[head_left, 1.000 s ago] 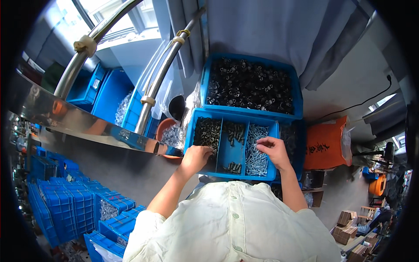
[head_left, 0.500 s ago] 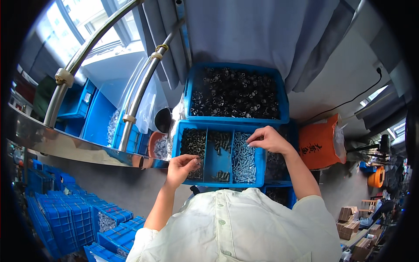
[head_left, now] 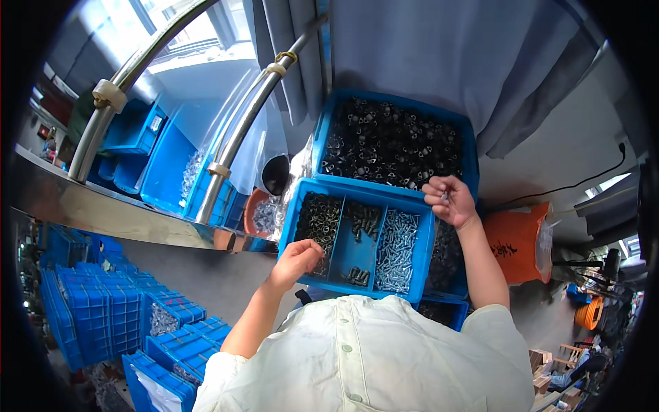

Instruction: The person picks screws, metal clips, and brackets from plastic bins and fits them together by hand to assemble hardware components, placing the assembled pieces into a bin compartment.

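Reference: dial centred on the divided tray, 12 o'clock away from the wearer.

Stacked blue crates (head_left: 110, 302) stand between 8 and 9 o'clock, well apart from the tray. The rear bin (head_left: 323, 141), well filled with black looped parts (head_left: 391, 141), lies between 12 and 1 o'clock. The divided tray (head_left: 423, 240) has three compartments. An orange sack (head_left: 525, 233) stands at 3 o'clock.

Left hand (head_left: 295, 264): at 8 o'clock, over the near edge of the left compartment; fingers bent inward. Whether the tips grip a part cannot be told.

Right hand (head_left: 449, 199): at 2 o'clock, raised near the facing corners of bin and tray; fingers curled closed around a small pale piece.

Stock: the left compartment holds many dark rings (head_left: 319, 213). The middle one holds dark fittings (head_left: 360, 216) in two groups, at 12 and 6 o'clock, with bare floor between. The right one is well supplied with silver screws (head_left: 397, 250).

Progress (judged): ample stock is left, fittings being lowest; no finished assembly can be identified.

Smallest item: the pale piece (head_left: 445, 196), partly hidden by the fingers, kind unclear.
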`<action>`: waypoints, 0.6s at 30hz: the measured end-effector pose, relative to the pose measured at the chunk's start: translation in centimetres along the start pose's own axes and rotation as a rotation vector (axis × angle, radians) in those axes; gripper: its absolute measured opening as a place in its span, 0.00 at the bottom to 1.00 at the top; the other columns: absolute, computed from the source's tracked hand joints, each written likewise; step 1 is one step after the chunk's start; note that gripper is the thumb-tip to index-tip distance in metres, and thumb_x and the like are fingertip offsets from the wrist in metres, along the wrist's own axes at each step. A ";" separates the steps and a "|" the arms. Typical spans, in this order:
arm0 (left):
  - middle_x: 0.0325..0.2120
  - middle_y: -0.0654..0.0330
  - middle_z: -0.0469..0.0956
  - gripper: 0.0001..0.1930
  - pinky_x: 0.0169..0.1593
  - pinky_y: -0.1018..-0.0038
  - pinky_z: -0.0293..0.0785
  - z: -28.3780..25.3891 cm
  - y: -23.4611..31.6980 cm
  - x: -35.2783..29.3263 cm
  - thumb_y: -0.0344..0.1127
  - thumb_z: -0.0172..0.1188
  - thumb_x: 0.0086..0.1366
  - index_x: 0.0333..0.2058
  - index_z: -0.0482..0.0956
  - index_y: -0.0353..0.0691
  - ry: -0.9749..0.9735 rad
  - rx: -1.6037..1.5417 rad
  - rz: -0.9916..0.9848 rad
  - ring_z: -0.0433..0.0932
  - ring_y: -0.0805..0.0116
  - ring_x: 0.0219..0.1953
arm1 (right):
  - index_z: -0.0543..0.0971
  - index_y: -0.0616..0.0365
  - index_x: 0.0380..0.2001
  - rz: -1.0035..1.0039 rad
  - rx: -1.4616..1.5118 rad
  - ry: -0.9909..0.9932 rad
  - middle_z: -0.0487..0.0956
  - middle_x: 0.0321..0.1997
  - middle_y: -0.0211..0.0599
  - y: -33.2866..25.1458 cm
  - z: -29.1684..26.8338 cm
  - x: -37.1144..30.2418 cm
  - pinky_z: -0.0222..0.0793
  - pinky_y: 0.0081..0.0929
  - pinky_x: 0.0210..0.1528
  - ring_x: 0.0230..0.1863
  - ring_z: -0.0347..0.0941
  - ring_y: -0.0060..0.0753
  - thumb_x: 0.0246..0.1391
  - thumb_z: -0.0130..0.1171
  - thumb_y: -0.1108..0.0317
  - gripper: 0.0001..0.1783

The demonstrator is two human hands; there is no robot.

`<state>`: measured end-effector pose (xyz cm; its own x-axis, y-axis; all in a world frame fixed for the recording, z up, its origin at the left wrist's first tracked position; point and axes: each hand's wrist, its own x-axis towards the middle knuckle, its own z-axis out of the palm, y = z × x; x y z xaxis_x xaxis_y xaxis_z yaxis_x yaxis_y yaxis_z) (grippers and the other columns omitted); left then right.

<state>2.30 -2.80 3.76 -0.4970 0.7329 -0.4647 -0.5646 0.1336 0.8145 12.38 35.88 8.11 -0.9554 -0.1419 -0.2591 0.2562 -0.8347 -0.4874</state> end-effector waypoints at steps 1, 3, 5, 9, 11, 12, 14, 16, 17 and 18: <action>0.20 0.66 0.70 0.04 0.26 0.81 0.63 0.4 0.3 0.0 0.28 0.52 0.60 0.28 0.74 0.37 0.037 0.104 -0.010 0.66 0.79 0.23 | 0.68 0.55 0.22 0.010 0.149 -0.032 0.58 0.17 0.24 -0.1 -0.4 0.7 0.49 0.13 0.16 0.19 0.56 0.16 0.60 0.49 0.58 0.16; 0.20 0.66 0.70 0.04 0.26 0.79 0.64 1.4 1.1 0.4 0.29 0.52 0.60 0.27 0.75 0.38 0.072 0.315 0.068 0.67 0.78 0.23 | 0.68 0.55 0.22 -0.076 0.102 0.021 0.56 0.16 0.24 -2.0 -2.6 2.2 0.44 0.13 0.15 0.18 0.54 0.15 0.60 0.49 0.58 0.15; 0.20 0.65 0.70 0.04 0.26 0.76 0.65 2.5 1.5 0.8 0.29 0.54 0.59 0.26 0.76 0.39 0.129 0.742 0.214 0.68 0.76 0.22 | 0.70 0.56 0.24 -0.269 -0.216 0.338 0.59 0.16 0.27 -4.9 -4.8 3.8 0.46 0.15 0.14 0.19 0.57 0.18 0.59 0.50 0.58 0.15; 0.22 0.63 0.71 0.04 0.27 0.71 0.68 3.7 0.3 4.6 0.31 0.59 0.55 0.24 0.76 0.41 0.261 1.345 0.786 0.72 0.69 0.25 | 0.73 0.63 0.31 -0.792 -1.806 1.061 0.77 0.27 0.43 -9.1 -9.2 7.2 0.69 0.33 0.28 0.31 0.75 0.43 0.57 0.54 0.59 0.15; 0.23 0.62 0.73 0.03 0.29 0.67 0.71 4.2 0.1 6.7 0.32 0.58 0.53 0.23 0.76 0.42 0.198 1.624 0.909 0.74 0.63 0.29 | 0.73 0.62 0.30 -0.718 -1.711 1.076 0.76 0.26 0.42 -8.5 -9.7 8.2 0.69 0.33 0.27 0.29 0.74 0.42 0.57 0.53 0.59 0.15; 0.23 0.62 0.73 0.03 0.29 0.67 0.71 4.6 -0.1 7.7 0.32 0.58 0.53 0.23 0.76 0.42 0.201 1.627 0.907 0.74 0.63 0.29 | 0.73 0.62 0.30 -0.685 -1.665 1.087 0.76 0.26 0.41 -8.3 -9.8 8.5 0.68 0.33 0.26 0.28 0.73 0.41 0.57 0.52 0.59 0.15; 0.24 0.62 0.73 0.04 0.30 0.68 0.71 5.4 -0.2 9.4 0.33 0.55 0.54 0.23 0.77 0.43 0.162 1.800 1.003 0.74 0.63 0.30 | 0.72 0.62 0.29 -0.621 -1.571 1.106 0.75 0.25 0.40 -8.0 -9.6 9.2 0.68 0.33 0.25 0.26 0.72 0.40 0.57 0.51 0.59 0.15; 0.24 0.62 0.74 0.05 0.31 0.68 0.71 6.0 -1.0 11.1 0.33 0.54 0.55 0.23 0.77 0.43 0.137 1.873 0.961 0.75 0.63 0.30 | 0.72 0.62 0.29 -0.554 -1.487 1.130 0.74 0.24 0.39 -7.9 -9.3 9.1 0.67 0.33 0.23 0.25 0.71 0.39 0.57 0.50 0.59 0.15; 0.25 0.61 0.75 0.05 0.31 0.68 0.71 6.3 -1.5 11.9 0.34 0.53 0.55 0.24 0.77 0.43 0.109 1.944 0.918 0.75 0.62 0.31 | 0.72 0.62 0.29 -0.522 -1.447 1.145 0.74 0.24 0.39 -7.9 -9.0 8.8 0.67 0.32 0.22 0.24 0.71 0.38 0.57 0.49 0.60 0.15; 0.25 0.61 0.76 0.06 0.32 0.68 0.71 6.5 -1.7 12.7 0.34 0.53 0.56 0.24 0.78 0.43 0.079 2.015 0.881 0.76 0.62 0.31 | 0.72 0.62 0.28 -0.496 -1.405 1.164 0.73 0.23 0.38 -8.3 -8.8 8.4 0.67 0.32 0.22 0.23 0.70 0.38 0.57 0.48 0.60 0.15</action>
<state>1.22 10.60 -1.26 -0.2165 0.9642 0.1529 0.9690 0.2313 -0.0869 3.57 46.31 2.64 -0.5623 0.8262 0.0341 0.5190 0.3847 -0.7633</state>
